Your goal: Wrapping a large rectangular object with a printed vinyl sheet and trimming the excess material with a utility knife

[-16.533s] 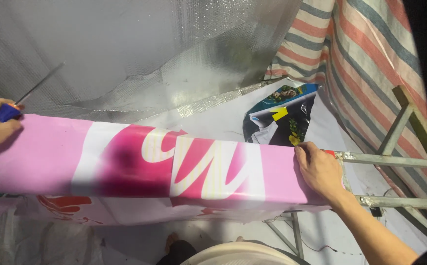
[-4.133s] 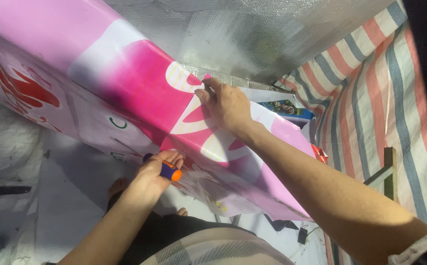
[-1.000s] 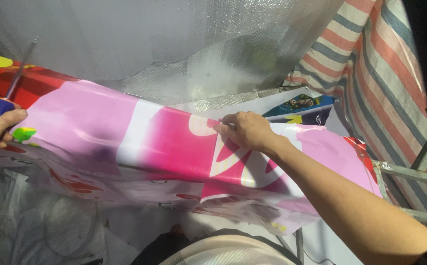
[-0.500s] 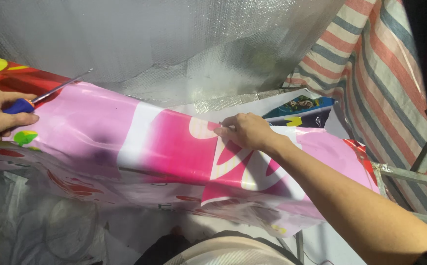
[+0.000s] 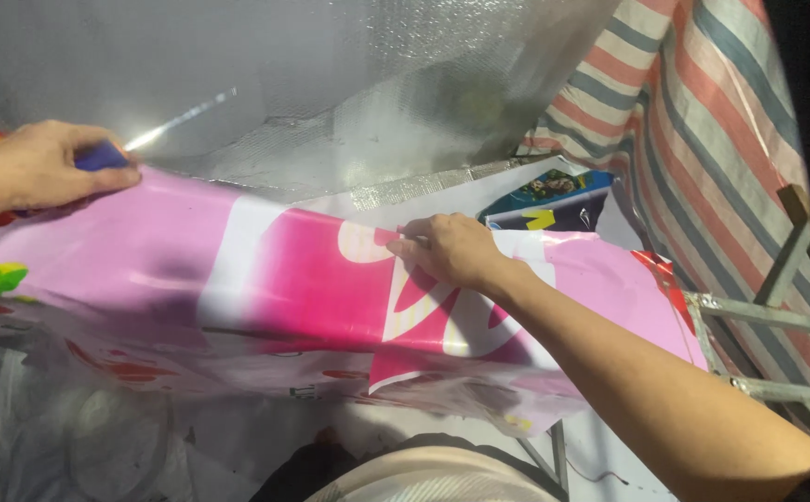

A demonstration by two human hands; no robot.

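Left hand: your left hand is closed around the blue handle of a tool at the far left, resting on the top edge of the banner.
Tool: a thin metal shaft runs up and to the right from the handle and catches the light; you cannot tell what kind of tip it has.
Right hand: your right hand lies palm down on the banner near its middle, fingers bent, fingertips pressing at the upper fold. You cannot tell whether it pinches the sheet or only presses it.
Banner: a pink, magenta and white printed sheet stretched across the view between your hands, with its lower edge drooping toward you.
Foil sheet: silver bubble-textured sheet lies behind and above the banner.
Tarp: striped red, white and grey tarp hangs at the right.
Frame: metal bars show at the right, just beside the banner's end.
Printed panel: a dark blue panel lies beyond your right hand.
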